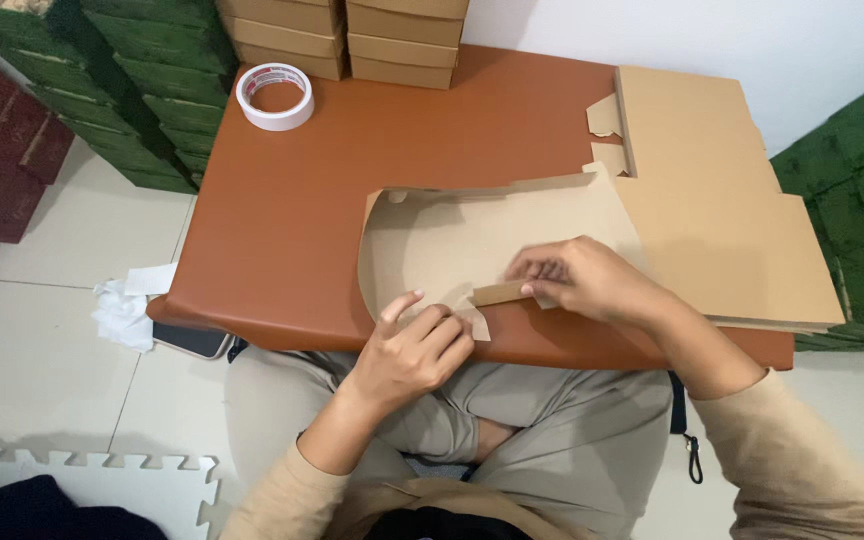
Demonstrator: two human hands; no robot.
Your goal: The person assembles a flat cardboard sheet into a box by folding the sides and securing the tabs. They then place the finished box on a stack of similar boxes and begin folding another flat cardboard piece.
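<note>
A flat, die-cut cardboard box blank [452,235] lies on the brown table [292,200], partly bent up. My left hand [412,350] presses on the blank's near edge at the table's front. My right hand [582,280] pinches a small cardboard flap [497,293] of the blank between its fingertips. Both hands are close together near the table's front edge.
A stack of flat cardboard blanks [722,200] covers the table's right side. A roll of white tape [274,96] sits at the back left, with folded cardboard boxes [347,35] stacked behind it. Crumpled white paper [122,310] lies on the tiled floor to the left.
</note>
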